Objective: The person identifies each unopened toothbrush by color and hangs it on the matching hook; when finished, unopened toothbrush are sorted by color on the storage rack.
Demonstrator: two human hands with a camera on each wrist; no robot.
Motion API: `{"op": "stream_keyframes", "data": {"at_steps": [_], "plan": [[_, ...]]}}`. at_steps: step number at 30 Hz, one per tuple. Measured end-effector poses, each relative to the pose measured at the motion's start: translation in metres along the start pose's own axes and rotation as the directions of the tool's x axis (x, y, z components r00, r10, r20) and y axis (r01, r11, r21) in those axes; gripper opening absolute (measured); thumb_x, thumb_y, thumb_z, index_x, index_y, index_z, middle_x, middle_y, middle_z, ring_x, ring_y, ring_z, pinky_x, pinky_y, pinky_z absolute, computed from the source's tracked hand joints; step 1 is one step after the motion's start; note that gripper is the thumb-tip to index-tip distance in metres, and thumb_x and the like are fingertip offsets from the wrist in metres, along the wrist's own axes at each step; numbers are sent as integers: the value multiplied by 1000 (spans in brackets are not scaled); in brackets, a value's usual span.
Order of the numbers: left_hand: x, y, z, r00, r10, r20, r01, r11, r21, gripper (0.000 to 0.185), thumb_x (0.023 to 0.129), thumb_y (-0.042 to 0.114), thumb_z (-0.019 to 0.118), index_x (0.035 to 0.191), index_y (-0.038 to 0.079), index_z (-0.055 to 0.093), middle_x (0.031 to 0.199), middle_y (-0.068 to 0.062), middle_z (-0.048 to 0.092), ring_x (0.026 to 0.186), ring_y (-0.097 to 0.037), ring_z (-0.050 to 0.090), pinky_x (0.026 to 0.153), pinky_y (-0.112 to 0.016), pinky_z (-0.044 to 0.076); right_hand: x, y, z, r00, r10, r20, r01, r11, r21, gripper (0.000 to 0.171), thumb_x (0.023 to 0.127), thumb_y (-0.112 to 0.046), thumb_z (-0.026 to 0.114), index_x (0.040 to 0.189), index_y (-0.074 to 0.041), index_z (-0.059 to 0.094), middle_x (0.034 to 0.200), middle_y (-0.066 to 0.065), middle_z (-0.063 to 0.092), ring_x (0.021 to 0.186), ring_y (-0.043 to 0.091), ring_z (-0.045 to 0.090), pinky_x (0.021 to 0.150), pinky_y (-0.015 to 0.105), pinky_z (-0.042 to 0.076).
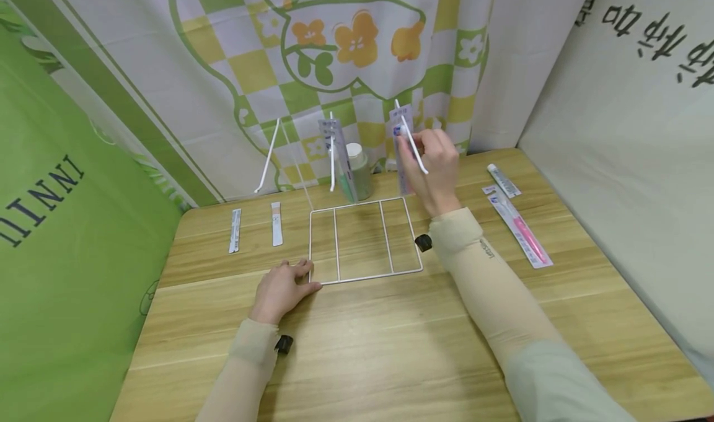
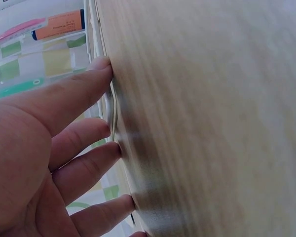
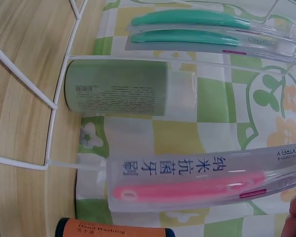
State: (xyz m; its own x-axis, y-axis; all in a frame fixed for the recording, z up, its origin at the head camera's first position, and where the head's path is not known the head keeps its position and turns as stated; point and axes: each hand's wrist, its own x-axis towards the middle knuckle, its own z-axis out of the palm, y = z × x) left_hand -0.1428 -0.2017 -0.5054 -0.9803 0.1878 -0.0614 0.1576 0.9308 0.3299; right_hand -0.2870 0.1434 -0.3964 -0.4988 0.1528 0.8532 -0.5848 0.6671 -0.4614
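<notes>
Your left fingers (image 1: 298, 272) touching rack (image 1: 362, 239) corner, bottle (image 1: 357, 171) left of your right fingers (image 1: 429, 152), packs (image 1: 519, 224) right.

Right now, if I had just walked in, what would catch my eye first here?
Probably the white wire rack lying flat mid-table, with the left hand resting open against its near left corner. Behind it, the right hand pinches a packaged toothbrush at the rack's upright back edge, beside a pale green bottle. A pink toothbrush pack lies on the table's right.

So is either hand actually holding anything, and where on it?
The right hand grips a packaged toothbrush with a wire prong near the pack's top. The left hand only rests on the wire rack's corner.
</notes>
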Motion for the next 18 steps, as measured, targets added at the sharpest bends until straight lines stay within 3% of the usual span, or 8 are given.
{"op": "stream_keyframes", "data": {"at_steps": [18], "plan": [[0, 0, 0, 1000, -5, 0, 5, 1000, 0, 62, 94, 47, 84, 146, 17, 70, 152, -8, 63, 141, -54, 52, 112, -67, 45, -5, 0, -4, 1000, 4, -12, -4, 1000, 29, 33, 99, -23, 82, 102, 9, 77, 91, 21, 75, 76, 33, 66, 67, 38, 53]]}}
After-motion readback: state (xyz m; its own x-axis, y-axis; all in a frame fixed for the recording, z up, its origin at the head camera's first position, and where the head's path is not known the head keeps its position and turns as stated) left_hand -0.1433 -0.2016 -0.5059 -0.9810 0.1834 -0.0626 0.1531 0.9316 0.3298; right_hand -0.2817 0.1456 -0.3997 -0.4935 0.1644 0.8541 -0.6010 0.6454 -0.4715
